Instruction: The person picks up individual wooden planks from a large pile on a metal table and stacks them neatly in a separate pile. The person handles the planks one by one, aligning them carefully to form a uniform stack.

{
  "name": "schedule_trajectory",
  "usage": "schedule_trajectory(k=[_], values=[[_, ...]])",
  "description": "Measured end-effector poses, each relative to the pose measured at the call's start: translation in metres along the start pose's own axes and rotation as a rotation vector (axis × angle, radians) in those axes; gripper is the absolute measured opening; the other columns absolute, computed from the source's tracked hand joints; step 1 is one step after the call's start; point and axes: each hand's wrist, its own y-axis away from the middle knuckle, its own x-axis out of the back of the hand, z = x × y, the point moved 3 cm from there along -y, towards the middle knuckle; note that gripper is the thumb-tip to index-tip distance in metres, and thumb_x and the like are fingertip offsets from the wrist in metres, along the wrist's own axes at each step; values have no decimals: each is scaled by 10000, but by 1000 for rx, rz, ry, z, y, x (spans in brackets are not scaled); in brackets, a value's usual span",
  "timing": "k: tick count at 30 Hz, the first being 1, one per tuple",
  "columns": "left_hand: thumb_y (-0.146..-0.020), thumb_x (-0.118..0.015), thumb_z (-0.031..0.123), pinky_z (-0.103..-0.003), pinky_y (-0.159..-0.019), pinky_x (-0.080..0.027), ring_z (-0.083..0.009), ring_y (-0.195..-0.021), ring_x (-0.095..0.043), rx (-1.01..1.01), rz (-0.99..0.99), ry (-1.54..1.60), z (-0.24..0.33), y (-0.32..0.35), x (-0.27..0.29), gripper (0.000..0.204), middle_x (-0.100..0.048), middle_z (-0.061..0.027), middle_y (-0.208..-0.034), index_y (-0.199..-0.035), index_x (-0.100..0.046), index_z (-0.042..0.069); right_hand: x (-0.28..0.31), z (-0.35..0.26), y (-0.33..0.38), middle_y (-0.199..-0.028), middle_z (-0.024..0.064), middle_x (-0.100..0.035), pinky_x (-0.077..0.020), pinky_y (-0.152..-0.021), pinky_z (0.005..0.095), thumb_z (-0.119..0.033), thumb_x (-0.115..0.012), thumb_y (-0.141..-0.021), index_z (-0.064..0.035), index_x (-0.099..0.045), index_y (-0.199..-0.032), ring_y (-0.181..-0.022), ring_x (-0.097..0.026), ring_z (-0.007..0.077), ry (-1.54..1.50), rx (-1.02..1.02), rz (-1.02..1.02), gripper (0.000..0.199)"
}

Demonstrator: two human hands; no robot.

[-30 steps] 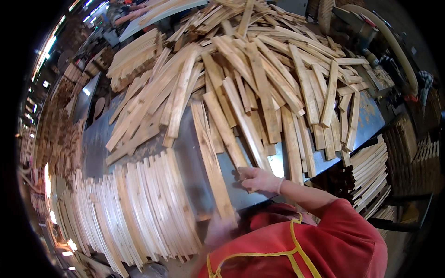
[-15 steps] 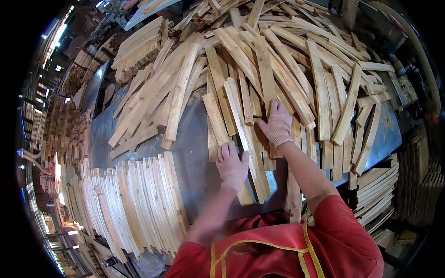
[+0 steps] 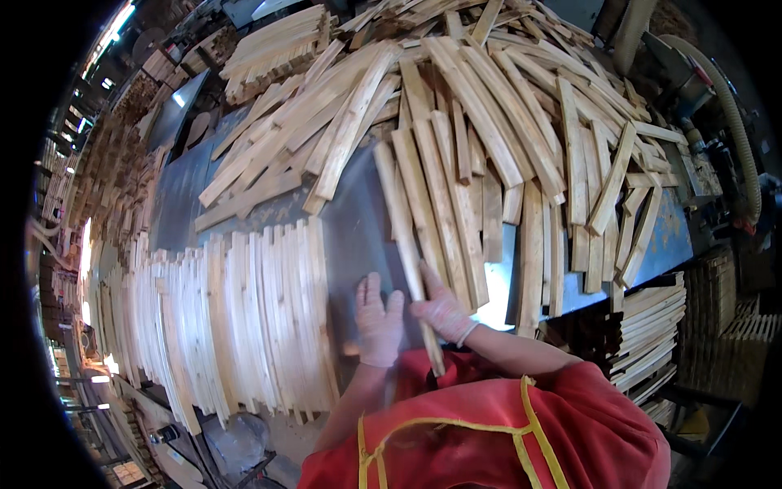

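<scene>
My right hand [image 3: 444, 311], in a pale pinkish work glove, closes on the lower part of a narrow wooden slat [image 3: 398, 216]. That slat is tilted, blurred by motion, and its near end reaches close to my red apron. Just left of it, my left hand [image 3: 379, 324], also gloved, is open above the metal tabletop [image 3: 349, 236], fingers extended and apart from the slat. Several wooden slats [image 3: 444, 208] lie side by side to the right of the held one. Beyond them a large loose pile of slats [image 3: 489, 106] spreads over the table.
On the left stands a tight row of pale slats [image 3: 244, 326], lined up side by side. A stacked bundle of boards [image 3: 277, 53] sits at the far left of the table. More stacked slats [image 3: 656, 334] are at the right, and a ribbed hose [image 3: 729, 122] hangs at far right.
Both hands have drawn back toward me, the right one also leftward, and it now grips a slat. Slats from the pile's middle have shifted nearer. My left hand has come off the slats.
</scene>
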Motion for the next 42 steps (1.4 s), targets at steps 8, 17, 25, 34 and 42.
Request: schedule_trajectory(k=[8,17,25,34,42], values=[[-996,-606,437,-537,-1269,-267,-380,-1508,-383,-173,-3,-535,-127,40,73,676,-503,-194,-1570,-1538,-521,42,-171,38,-5,-1083,282,-741,-557,-885,528,-291,-726,-806,-12,-580,-1397,-974,-715,478,672,207,-888,669],[-921,-657,481,-554,-1254,-282,-342,-1508,-402,-197,-13,-697,-96,38,49,822,-469,-186,-1600,-1600,-429,77,35,-25,-39,-1268,199,-581,-481,-1067,487,-264,-816,-734,-61,-482,-1405,-1259,-559,400,1149,310,546,777],[-930,-704,362,-459,-1120,-484,-390,-1351,-590,253,-379,23,22,-21,-69,731,-538,-215,-1562,-1572,-462,109,111,30,-53,-1527,305,-526,-453,-1166,427,-161,-789,-759,-55,-296,-1644,-1420,-518,436,562,-64,408,1019],[-902,-766,249,-400,-876,-556,-277,-957,-727,325,-397,348,55,-38,-119,474,-761,-171,-1110,-1293,-660,4,123,42,-75,-1097,273,-731,-562,-946,427,-163,-796,-745,2,-600,-1352,-1027,-720,402,209,-24,123,659],[-926,-695,292,-484,-1001,-512,-382,-1155,-672,244,-254,70,-16,45,16,527,-689,-198,-1285,-1392,-618,59,-30,30,6,-1216,319,-670,-541,-1008,502,-323,-764,-828,41,-501,-1390,-1148,-671,472,370,-89,-69,719]])
